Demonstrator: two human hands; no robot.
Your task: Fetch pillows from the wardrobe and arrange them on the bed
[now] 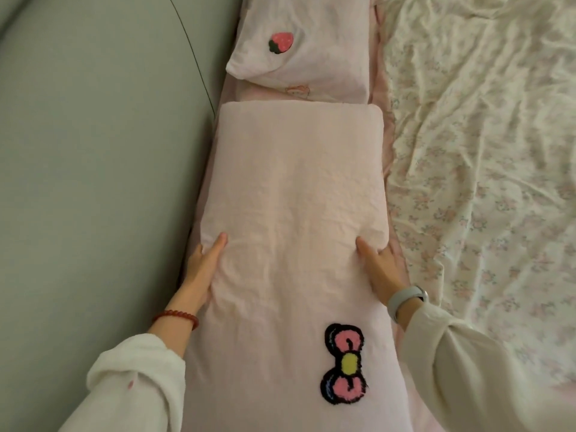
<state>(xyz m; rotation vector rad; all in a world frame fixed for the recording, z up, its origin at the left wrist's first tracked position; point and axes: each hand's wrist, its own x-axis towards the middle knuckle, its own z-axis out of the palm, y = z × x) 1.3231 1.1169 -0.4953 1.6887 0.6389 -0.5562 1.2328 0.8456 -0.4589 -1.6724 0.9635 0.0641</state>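
A long pale pink pillow (293, 188) with a pink bow patch lies flat along the bed's left side, beside the headboard. My left hand (202, 266) grips its left edge, thumb on top and fingers tucked under. My right hand (378, 265) holds the right edge the same way, with a watch on the wrist. Beyond it lies a second pink pillow (311, 54) with a strawberry patch, its near end close to the first pillow's far end.
A grey-green padded headboard (93, 151) fills the left side. A wrinkled cream floral sheet (486, 151) covers the bed to the right of the pillows. A pink sheet shows under the pillows.
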